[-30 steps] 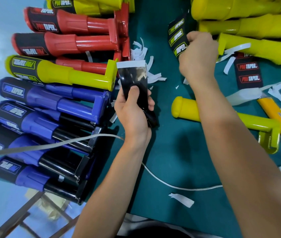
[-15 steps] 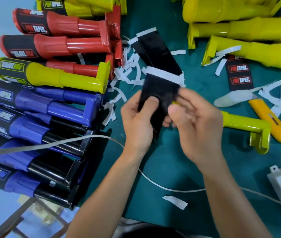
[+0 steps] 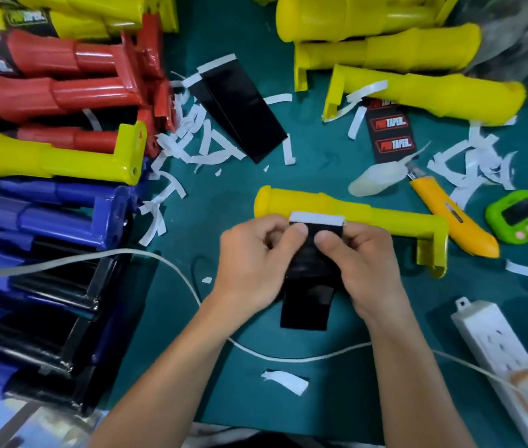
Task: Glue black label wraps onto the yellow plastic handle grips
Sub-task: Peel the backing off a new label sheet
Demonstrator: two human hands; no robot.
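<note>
The left hand (image 3: 249, 263) and the right hand (image 3: 366, 263) both pinch the glossy black label wrap (image 3: 308, 305), just beside a long yellow plastic handle (image 3: 369, 215).

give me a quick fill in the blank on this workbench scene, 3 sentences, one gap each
1. The left hand and right hand both pinch a black label wrap whose top edge carries a ____ strip.
2. The bare plastic handle grip lying just beyond the hands is ____.
3. The small square timer to the right of the orange utility knife is ____.
Missing words: white; yellow; green.
</note>
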